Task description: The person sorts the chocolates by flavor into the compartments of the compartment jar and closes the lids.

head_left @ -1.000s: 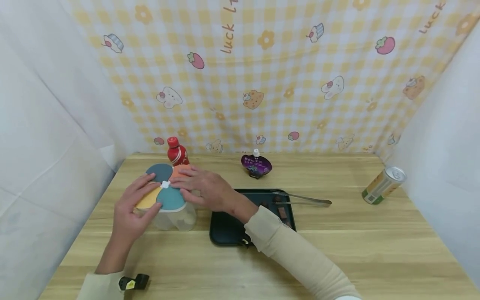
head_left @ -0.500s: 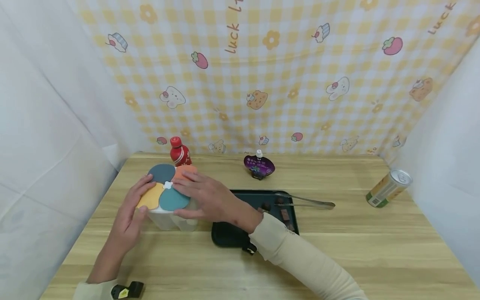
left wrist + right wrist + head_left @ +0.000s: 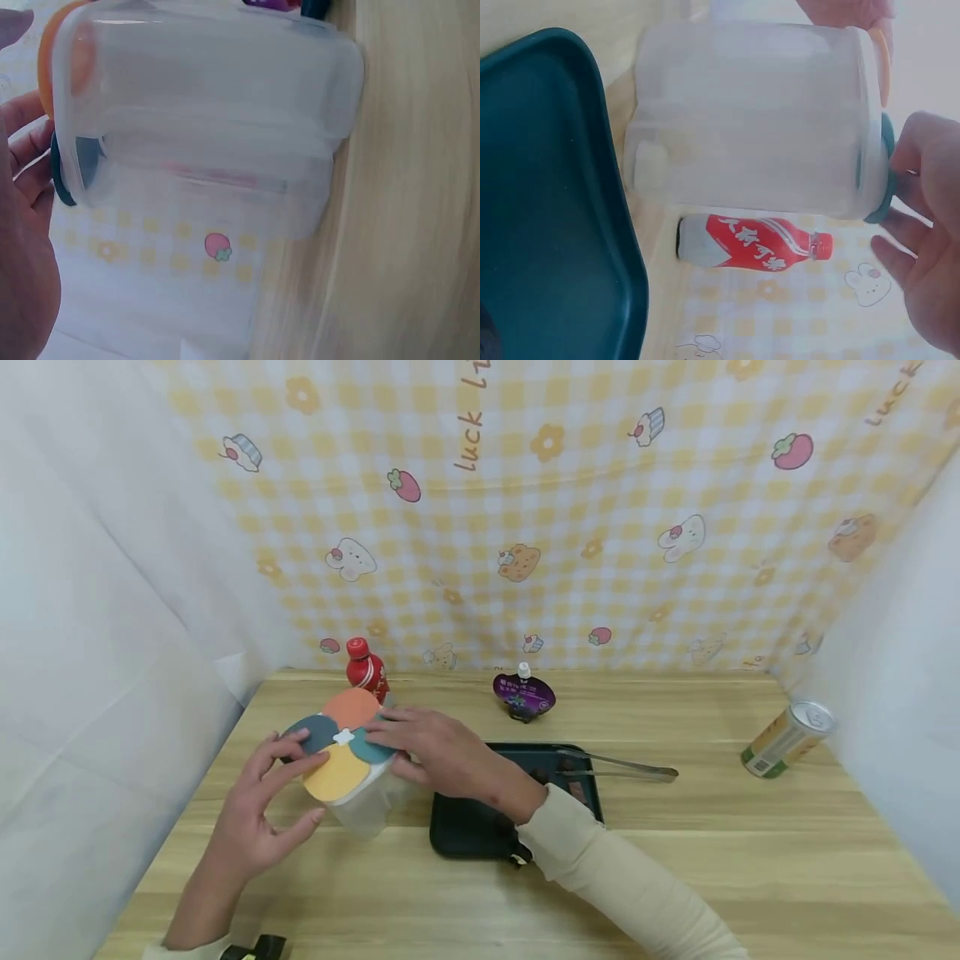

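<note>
A frosted clear plastic storage container (image 3: pixel 217 82) stands on the table at left, its lid made of coloured petals: orange (image 3: pixel 351 707), dark blue, yellow (image 3: pixel 337 773) and teal. My left hand (image 3: pixel 251 810) touches the dark blue and yellow petals with its fingertips, its thumb apart from the container. From the other side, my right hand (image 3: pixel 442 752) lays its fingers over the teal petal (image 3: pixel 887 169), thumb near the lid's edge. Through the wall in the right wrist view, a pale patch (image 3: pixel 651 169) shows low in the container.
A red-capped bottle (image 3: pixel 367 672) stands behind the container. Under my right forearm lies a dark tray (image 3: pixel 465 827) with small brown pieces and metal tongs (image 3: pixel 637 767) across its edge. A purple spouted pouch (image 3: pixel 523 695) stands at the back, a can (image 3: pixel 783 742) at right.
The container and its lid have turned counterclockwise as seen from above, the orange petal now at the far side. My left thumb has come away from the lid. The head view has shifted slightly.
</note>
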Action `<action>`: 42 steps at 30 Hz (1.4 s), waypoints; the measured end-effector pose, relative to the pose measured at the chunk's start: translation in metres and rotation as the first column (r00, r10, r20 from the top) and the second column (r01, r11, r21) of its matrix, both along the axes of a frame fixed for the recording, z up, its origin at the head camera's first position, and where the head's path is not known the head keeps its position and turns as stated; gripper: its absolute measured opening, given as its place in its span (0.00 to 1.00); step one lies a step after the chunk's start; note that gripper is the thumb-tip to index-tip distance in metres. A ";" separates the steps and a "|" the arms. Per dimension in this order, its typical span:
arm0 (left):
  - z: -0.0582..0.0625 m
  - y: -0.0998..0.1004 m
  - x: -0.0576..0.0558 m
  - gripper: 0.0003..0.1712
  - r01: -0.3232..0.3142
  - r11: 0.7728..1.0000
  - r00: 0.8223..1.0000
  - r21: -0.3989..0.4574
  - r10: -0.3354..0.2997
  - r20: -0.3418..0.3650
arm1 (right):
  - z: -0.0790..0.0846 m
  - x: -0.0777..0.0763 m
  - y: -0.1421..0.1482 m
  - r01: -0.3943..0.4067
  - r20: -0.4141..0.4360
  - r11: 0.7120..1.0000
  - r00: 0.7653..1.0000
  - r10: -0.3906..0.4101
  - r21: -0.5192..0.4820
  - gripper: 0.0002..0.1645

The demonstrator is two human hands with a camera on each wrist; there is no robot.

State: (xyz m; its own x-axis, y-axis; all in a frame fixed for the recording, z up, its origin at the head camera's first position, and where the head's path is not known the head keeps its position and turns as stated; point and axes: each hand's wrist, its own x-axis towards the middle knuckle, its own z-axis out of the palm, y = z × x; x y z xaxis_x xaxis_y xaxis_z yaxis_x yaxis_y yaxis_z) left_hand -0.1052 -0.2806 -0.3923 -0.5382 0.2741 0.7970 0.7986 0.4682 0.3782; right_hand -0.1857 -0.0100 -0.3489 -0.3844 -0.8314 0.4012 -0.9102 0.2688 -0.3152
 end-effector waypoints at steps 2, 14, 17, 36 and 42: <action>0.004 0.004 0.002 0.30 0.026 1.000 0.999 0.007 -0.026 -0.029 | 0.001 0.000 0.000 0.005 0.032 0.999 0.999 -0.006 0.032 0.26; 0.012 0.002 -0.010 0.38 -0.108 0.986 0.993 -0.124 0.102 -0.055 | -0.002 -0.006 -0.004 -0.110 0.096 0.991 0.990 0.103 0.071 0.43; 0.011 -0.003 -0.011 0.47 -0.158 0.966 0.987 -0.204 0.158 -0.017 | -0.004 -0.005 -0.006 -0.107 0.066 0.991 0.993 0.102 0.078 0.44; 0.014 0.005 -0.001 0.47 -0.256 0.905 0.967 -0.338 0.245 -0.077 | -0.012 -0.010 -0.001 -0.184 -0.007 0.973 0.982 0.187 0.141 0.38; 0.008 0.005 -0.001 0.48 -0.276 0.887 0.961 -0.371 0.268 -0.073 | -0.014 -0.008 -0.001 -0.166 -0.049 0.978 0.984 0.173 0.124 0.38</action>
